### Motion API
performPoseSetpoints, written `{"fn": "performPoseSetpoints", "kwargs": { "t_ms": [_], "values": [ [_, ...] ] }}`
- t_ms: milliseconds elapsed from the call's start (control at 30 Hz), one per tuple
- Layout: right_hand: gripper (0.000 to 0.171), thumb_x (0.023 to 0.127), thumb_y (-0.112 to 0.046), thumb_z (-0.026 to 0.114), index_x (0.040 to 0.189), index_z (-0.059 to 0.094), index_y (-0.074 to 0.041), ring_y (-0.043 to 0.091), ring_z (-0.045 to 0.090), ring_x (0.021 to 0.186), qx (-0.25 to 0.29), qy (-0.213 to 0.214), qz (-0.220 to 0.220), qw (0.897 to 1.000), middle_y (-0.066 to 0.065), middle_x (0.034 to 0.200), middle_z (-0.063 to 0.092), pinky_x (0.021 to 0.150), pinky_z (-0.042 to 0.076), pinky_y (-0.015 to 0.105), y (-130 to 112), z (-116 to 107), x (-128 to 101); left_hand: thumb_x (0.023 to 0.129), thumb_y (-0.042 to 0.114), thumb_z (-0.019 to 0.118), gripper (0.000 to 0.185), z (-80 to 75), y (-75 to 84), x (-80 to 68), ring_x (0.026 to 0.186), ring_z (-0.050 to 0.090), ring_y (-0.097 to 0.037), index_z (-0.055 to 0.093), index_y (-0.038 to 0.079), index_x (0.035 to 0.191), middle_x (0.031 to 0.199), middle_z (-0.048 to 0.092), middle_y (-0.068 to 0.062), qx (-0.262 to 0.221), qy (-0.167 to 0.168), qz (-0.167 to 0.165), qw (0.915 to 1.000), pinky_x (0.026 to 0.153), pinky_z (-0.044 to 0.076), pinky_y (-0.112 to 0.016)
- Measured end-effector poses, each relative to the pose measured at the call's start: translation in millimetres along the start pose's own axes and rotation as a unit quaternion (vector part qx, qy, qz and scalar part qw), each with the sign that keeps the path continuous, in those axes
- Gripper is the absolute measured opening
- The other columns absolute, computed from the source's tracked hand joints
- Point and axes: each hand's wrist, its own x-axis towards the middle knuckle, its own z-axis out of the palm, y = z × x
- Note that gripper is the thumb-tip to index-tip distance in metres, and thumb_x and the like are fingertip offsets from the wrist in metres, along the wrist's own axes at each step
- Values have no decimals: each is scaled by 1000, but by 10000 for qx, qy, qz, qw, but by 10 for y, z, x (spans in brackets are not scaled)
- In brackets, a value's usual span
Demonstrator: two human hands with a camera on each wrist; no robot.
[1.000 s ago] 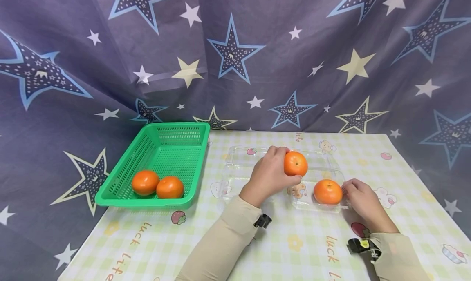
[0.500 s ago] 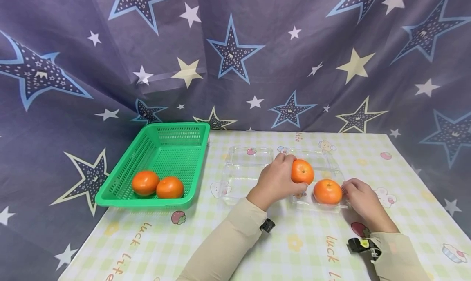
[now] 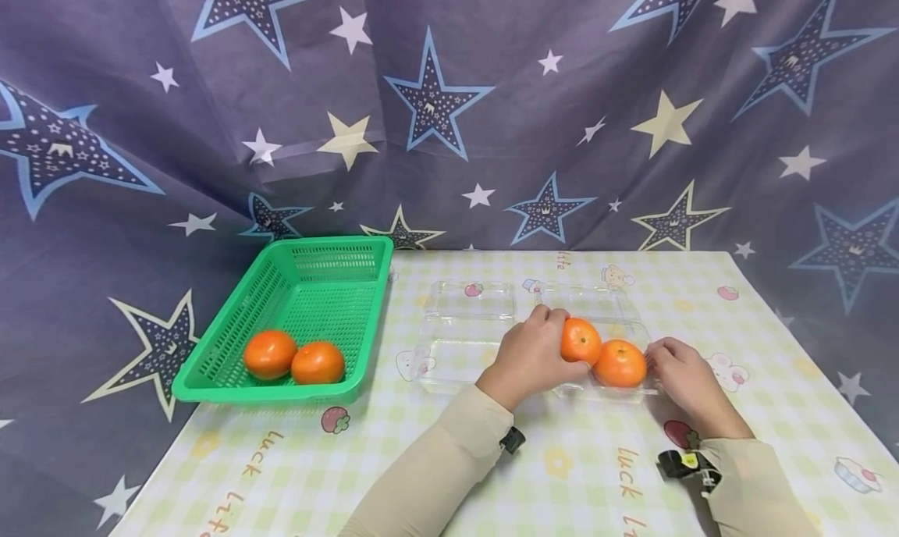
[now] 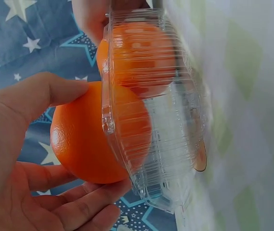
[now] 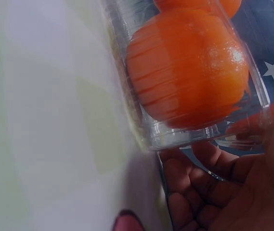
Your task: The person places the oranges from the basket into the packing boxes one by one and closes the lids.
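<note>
"Over the clear tray [image 4: 168,134], the left hand [image 3: 531,361] clasps an orange [image 3: 582,339] beside a second orange [image 3: 621,364]."
"Touching bottom?"
"Can't tell. Only the left wrist view shows fingers [image 4: 86,206] curled round it; the right wrist view crops it, showing the right hand [image 5: 238,190] gripping the tray's right end."

Mandarin [image 4: 88,132] in left fingers [image 4: 79,204]: orange. Second mandarin [image 3: 621,364] by right fingers [image 3: 664,347]: same orange. Clamshell box [image 4: 168,144] at right fingers: clear. Basket [image 3: 375,307] left of left fingers: green. Tablecloth [image 3: 562,506] under fingers: pale green-white check. Curtain [image 3: 477,69] beyond fingers: purple-grey, star-printed.
</note>
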Motion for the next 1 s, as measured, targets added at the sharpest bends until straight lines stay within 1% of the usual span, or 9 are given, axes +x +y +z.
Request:
{"fn": "performPoseSetpoints", "kwargs": {
  "t_ms": [67, 233, 367, 567, 767, 1000],
  "values": [
    [47, 109, -33, 30, 123, 58, 2, 34, 55, 104, -9, 6, -8, 10000, 24, 120, 61, 86, 46, 44, -2, 2, 5, 79, 56, 76, 69, 9, 1, 2, 77, 56, -15, 61, 15, 132, 112, 60, -1, 102, 32, 15, 9999, 75, 52, -31],
    [49, 108, -33, 30, 127, 58, 2, 35, 55, 105, -16, 8, 3, 10000, 24, 122, 60, 87, 46, 44, 3, 0, 12, 78, 63, 76, 72, 23, 22, 9, 92, 59, -17, 63, 17, 132, 113, 63, 1, 465, -3, 29, 9989, 85, 47, -33],
    [52, 109, -36, 30, 129, 57, 3, 36, 54, 107, -21, 2, 2, 10000, 24, 123, 59, 89, 45, 47, 11, 2, 7, 78, 67, 75, 73, 48, 29, 9, 98, 58, -19, 64, 19, 132, 114, 63, 2, 635, -78, -13, 9980, 87, 42, -34],
    [52, 110, -36, 28, 127, 57, 3, 37, 53, 109, -99, 31, -109, 9999, 25, 123, 59, 92, 44, 51, 16, 14, 1, 79, 68, 73, 71, 71, 24, -1, 100, 56, -19, 64, 20, 131, 113, 63, 3, 783, -86, -21, 9969, 88, 41, -35],
    [50, 110, -36, 29, 125, 58, 2, 35, 53, 104, -153, 49, -107, 9998, 23, 118, 60, 87, 44, 47, 13, 15, 2, 80, 70, 70, 71, 78, 21, -12, 97, 54, -19, 66, 19, 128, 108, 63, 3, 908, -85, 13, 9958, 86, 41, -35],
    [50, 110, -36, 30, 124, 58, 2, 34, 53, 100, -227, 74, -69, 9997, 22, 113, 61, 83, 44, 43, 1, 13, 4, 80, 72, 69, 68, 90, 28, -12, 94, 51, -18, 69, 19, 123, 105, 63, 3, 1006, -205, -5, 9947, 84, 39, -34]
  ]
}}
